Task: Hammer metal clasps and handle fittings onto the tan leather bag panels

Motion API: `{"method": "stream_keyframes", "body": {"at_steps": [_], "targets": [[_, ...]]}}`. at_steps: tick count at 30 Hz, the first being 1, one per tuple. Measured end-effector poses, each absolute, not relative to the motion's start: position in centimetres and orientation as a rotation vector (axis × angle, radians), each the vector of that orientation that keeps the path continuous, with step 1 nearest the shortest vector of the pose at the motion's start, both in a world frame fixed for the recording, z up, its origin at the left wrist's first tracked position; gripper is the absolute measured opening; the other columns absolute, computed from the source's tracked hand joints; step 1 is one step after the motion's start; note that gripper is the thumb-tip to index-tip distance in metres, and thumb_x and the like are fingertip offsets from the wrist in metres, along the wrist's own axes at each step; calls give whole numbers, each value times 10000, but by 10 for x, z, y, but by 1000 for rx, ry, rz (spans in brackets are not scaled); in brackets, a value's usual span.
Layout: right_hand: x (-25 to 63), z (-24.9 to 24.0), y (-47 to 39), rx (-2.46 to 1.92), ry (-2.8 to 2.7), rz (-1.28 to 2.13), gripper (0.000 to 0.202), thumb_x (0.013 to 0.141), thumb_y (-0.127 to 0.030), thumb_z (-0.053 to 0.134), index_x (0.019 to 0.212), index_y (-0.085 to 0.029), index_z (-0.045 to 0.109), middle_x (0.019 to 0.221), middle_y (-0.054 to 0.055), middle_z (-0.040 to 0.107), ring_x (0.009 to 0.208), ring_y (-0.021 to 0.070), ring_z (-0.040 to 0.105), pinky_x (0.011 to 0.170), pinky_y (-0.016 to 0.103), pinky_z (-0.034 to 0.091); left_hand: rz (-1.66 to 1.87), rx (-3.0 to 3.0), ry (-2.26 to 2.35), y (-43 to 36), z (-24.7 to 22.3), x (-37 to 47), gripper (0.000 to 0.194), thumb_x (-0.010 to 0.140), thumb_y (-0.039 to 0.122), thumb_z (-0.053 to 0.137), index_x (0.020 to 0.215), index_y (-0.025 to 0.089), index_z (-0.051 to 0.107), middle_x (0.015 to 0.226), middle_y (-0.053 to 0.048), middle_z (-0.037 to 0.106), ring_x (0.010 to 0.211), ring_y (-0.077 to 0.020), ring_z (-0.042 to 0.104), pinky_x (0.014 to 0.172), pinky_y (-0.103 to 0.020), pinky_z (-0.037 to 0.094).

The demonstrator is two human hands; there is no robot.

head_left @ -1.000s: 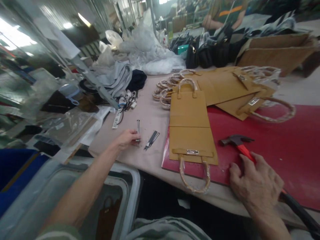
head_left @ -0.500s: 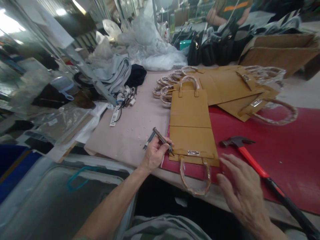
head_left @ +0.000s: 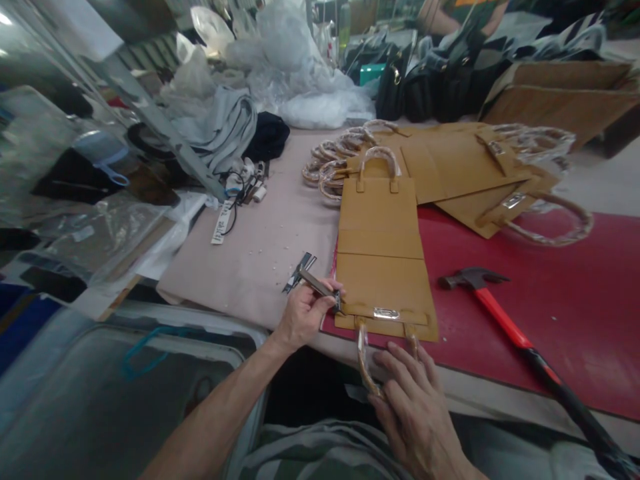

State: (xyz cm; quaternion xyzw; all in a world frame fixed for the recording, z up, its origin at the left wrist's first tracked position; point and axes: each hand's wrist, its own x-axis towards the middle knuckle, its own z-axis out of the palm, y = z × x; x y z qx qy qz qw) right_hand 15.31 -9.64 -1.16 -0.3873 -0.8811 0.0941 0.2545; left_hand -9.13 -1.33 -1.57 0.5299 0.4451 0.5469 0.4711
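In the head view, the tan bag panel [head_left: 377, 223] lies on a red mat [head_left: 460, 243] atop the tabletop [head_left: 285, 193], long axis running away from the person. The left hand [head_left: 306, 315] is nearer its body, pinching a metal tool [head_left: 314, 281] at its near-left edge — the right hand [head_left: 417, 400], fingers bent, covers the near handle [head_left: 363, 357], grip unclear.

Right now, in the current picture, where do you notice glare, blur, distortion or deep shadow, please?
Head view: a bright glint on the metal clasp; head view: background plastic bags look soft and hazy, while the hammer is clearer; head view: the slanting metal post suggests possible wide-lens distortion; head view: deep shadow under the table.
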Motion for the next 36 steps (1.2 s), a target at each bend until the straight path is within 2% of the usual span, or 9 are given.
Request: {"method": "stream_keyframes", "body": {"at_steps": [4, 8, 11, 13, 16, 25, 36], "targets": [[157, -1, -95, -960, -2424, 271, 79, 898, -214, 609, 972, -209, 584, 1274, 120, 622, 1296, 292, 499, 1191, 541, 216, 1357, 1299, 1063, -15, -16, -90, 236, 947, 375, 658, 993, 146, 618, 1105, -126, 713, 977, -219, 740, 830, -312, 613], [162, 11, -66, -1082, -2227, 257, 175, 959, -253, 527, 1116, -191, 572, 1361, 160, 557, 1280, 284, 514, 1090, 492, 384, 1362, 1294, 1042, -14, -18, -88, 223, 960, 359, 646, 1014, 144, 626, 1055, -118, 735, 965, -217, 751, 829, -304, 616], [163, 9, -32, -1260, -2182, 162, 279, 980, -362, 533, 1190, -182, 573, 1356, 180, 565, 1244, 328, 538, 999, 515, 455, 1415, 1297, 1028, -13, -21, -87, 195, 958, 333, 654, 1002, 144, 632, 1054, -110, 741, 968, -210, 754, 839, -300, 618], [162, 2, -15, -1308, -2248, 127, 396, 982, -437, 517, 1266, -165, 556, 1372, 196, 562, 1250, 364, 532, 995, 564, 452, 1455, 1286, 1007, -13, -24, -86, 175, 954, 314, 662, 993, 145, 634, 1072, -106, 737, 970, -205, 755, 846, -301, 620], [161, -8, -4, -1340, -2332, 114, 468, 985, -461, 492, 1340, -158, 526, 1417, 191, 544, 1321, 391, 478, 1054, 621, 400, 1456, 1265, 988, -13, -25, -86, 161, 951, 294, 668, 1007, 146, 637, 1092, -107, 731, 974, -207, 756, 852, -306, 624], [165, -11, -8, -1315, -2361, 161, 459, 965, -479, 517, 1337, -211, 541, 1465, 157, 510, 1383, 384, 420, 1098, 627, 357, 1438, 1263, 994, -11, -26, -85, 157, 960, 279, 655, 1034, 141, 643, 1111, -112, 718, 985, -212, 751, 861, -316, 625], [164, -10, -8, -1329, -2339, 176, 449, 952, -453, 543, 1308, -182, 567, 1446, 160, 530, 1378, 381, 424, 1106, 615, 345, 1375, 1535, 972, -8, -26, -86, 86, 978, 217, 597, 1049, 170, 606, 1118, -106, 701, 1035, -218, 708, 924, -385, 584]]}}
